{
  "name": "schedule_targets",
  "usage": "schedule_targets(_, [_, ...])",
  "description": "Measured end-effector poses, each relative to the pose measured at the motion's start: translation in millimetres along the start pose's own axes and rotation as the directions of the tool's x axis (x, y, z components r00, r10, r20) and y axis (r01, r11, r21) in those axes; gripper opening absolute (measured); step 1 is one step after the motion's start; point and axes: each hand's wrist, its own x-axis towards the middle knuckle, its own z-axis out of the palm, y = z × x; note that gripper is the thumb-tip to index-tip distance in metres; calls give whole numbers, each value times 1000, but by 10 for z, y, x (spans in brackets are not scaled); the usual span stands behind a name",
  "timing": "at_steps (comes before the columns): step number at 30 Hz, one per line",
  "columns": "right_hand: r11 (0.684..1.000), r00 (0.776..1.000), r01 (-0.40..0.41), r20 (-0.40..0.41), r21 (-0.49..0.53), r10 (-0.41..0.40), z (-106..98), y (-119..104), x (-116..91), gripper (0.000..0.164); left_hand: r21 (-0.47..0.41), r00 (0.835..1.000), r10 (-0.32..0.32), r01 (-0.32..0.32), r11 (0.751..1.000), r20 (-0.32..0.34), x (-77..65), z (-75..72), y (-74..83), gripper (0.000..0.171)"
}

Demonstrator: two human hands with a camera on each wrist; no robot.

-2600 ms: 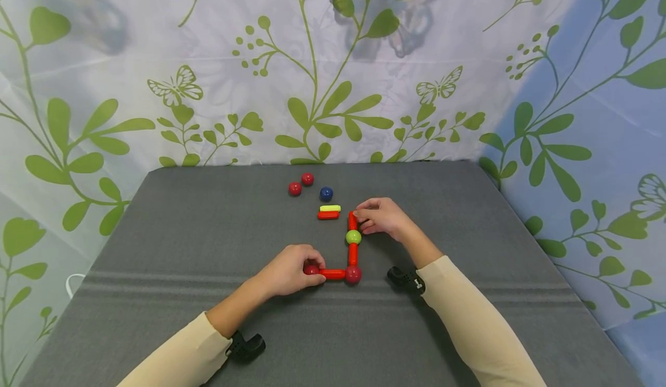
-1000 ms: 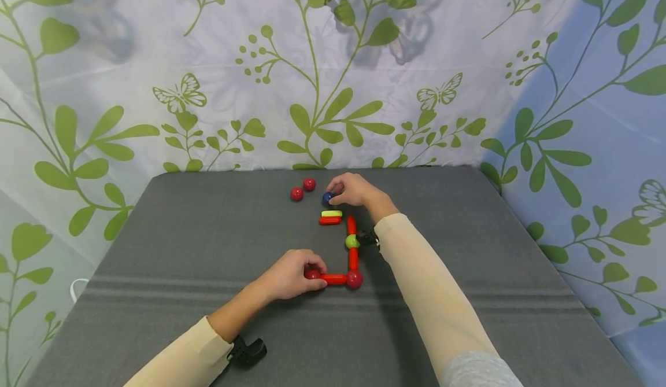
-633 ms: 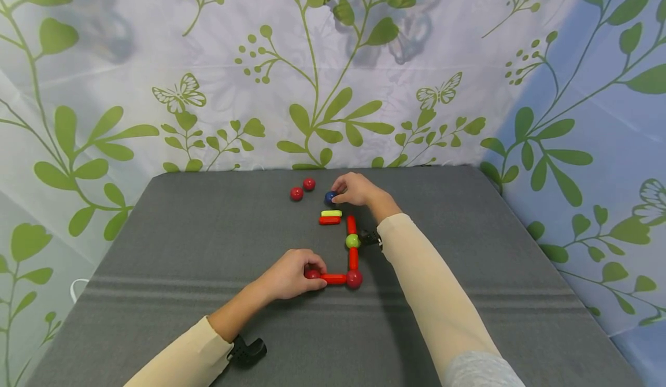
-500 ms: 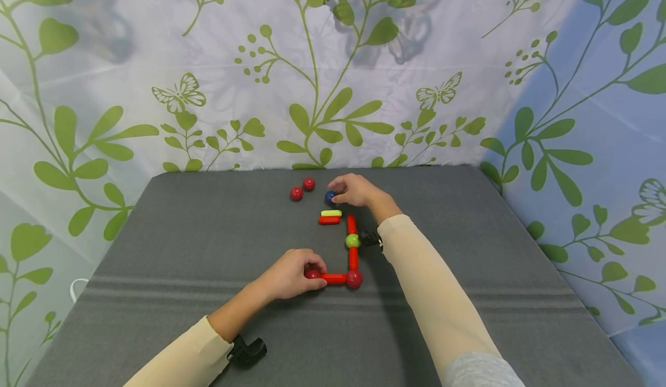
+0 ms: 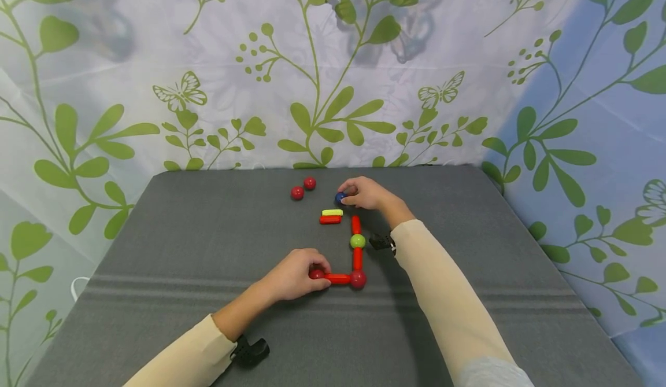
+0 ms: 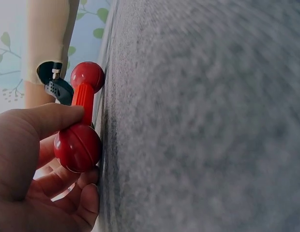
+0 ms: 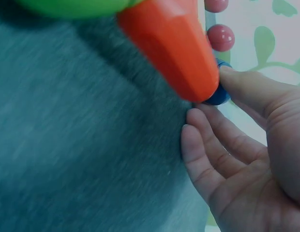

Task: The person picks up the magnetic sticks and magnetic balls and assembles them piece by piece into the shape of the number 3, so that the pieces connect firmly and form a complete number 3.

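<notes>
My left hand [image 5: 299, 274] grips the red ball [image 6: 78, 148] at the left end of an L-shaped chain, thumb along the adjoining red rod [image 5: 339, 279]. A second red ball [image 5: 358, 279] forms the corner. From it a red rod [image 5: 357, 258] runs away to a green ball [image 5: 357, 241], and another red rod [image 5: 356, 225] extends beyond that. My right hand [image 5: 368, 194] pinches a blue ball [image 5: 340, 198] between thumb and fingers, just past the chain's far end. The right wrist view shows that ball [image 7: 218, 95] partly hidden behind the rod's tip.
Left of the right hand lie a loose yellow rod [image 5: 332, 212] and a loose red rod [image 5: 330, 220], side by side. Two loose red balls [image 5: 297, 192] rest near the back edge of the grey table [image 5: 208, 219]. A patterned curtain [image 5: 218, 86] hangs behind.
My right hand left the chain's far rod, reached the blue ball, and has now drawn it slightly rightward. The chain has shifted a little to the right, with my left hand still holding its end ball.
</notes>
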Motion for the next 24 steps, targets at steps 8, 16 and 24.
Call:
schedule_targets(8, [998, 999, -3, -42, 57, 5, -18, 177, -145, 38, 21, 1000, 11, -11, 1000, -3, 35, 28, 36, 8])
schedule_targets(16, [998, 996, 7, -86, 56, -2, -10, 307, -320, 37, 23, 1000, 1, -2, 1000, 21, 57, 23, 97, 9])
schedule_targets(24, [997, 997, 42, -72, 60, -38, 6, 363, -469, 37, 11, 999, -17, 17, 1000, 38, 52, 27, 100, 10])
